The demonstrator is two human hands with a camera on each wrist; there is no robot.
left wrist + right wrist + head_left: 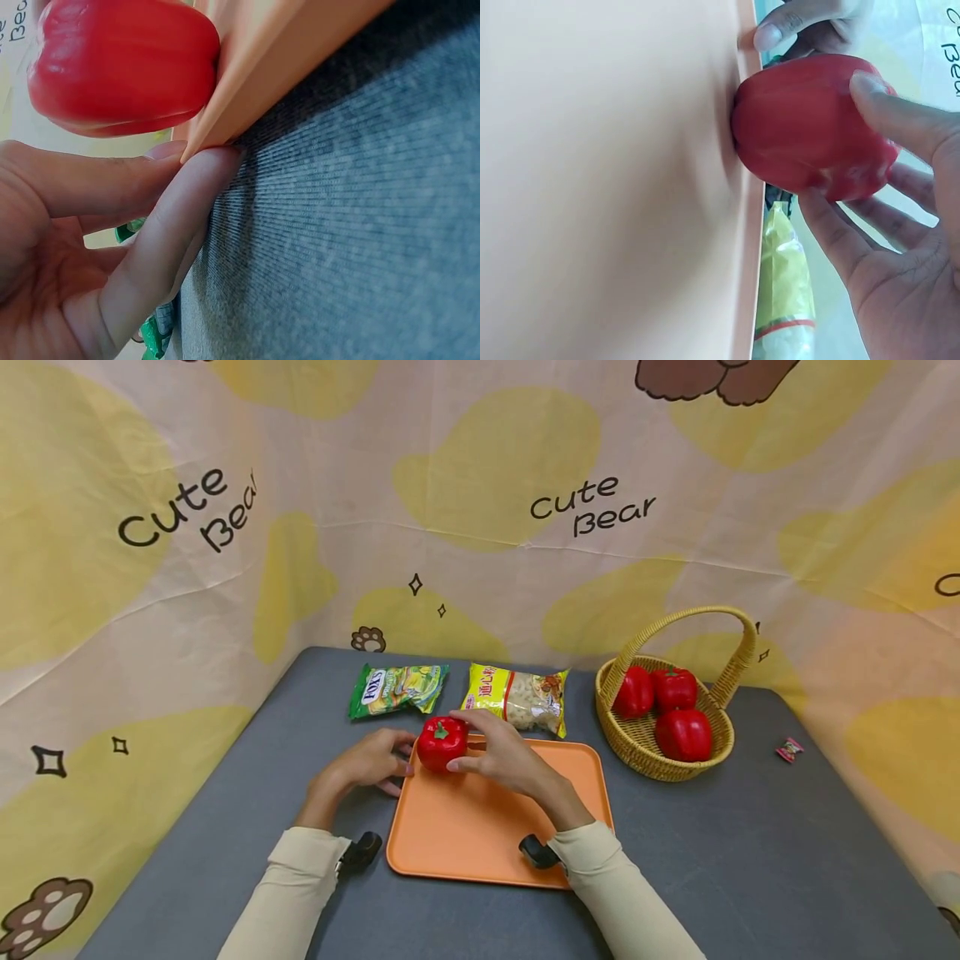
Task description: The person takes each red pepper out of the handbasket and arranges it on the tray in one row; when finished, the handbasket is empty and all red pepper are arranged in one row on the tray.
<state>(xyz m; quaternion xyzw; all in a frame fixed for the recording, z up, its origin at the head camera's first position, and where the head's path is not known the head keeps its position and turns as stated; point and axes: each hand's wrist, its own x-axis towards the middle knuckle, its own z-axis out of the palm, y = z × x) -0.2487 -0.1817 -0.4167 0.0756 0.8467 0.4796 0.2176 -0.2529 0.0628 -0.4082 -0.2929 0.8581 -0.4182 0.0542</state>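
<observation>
My right hand point(504, 752) holds a red bell pepper point(441, 744) at the far left corner of the orange tray point(480, 835). In the right wrist view the thumb lies on one side of the pepper point(802, 124) and the fingers on the other; its base meets the tray's surface. The tray's edge point(247, 82) is pinched between the thumb and a finger of my left hand point(112, 225), as the left wrist view shows. Seen from the head, the left hand point(369, 760) is just left of the pepper.
Behind the tray lie a green FOX'S candy bag point(397, 689) and a yellow, partly clear pasta bag point(517, 697). To the right stands a wicker basket point(637, 752) with a tall handle, holding 3 red bell peppers point(684, 735). A small wrapped candy point(789, 750) lies near the table's right edge.
</observation>
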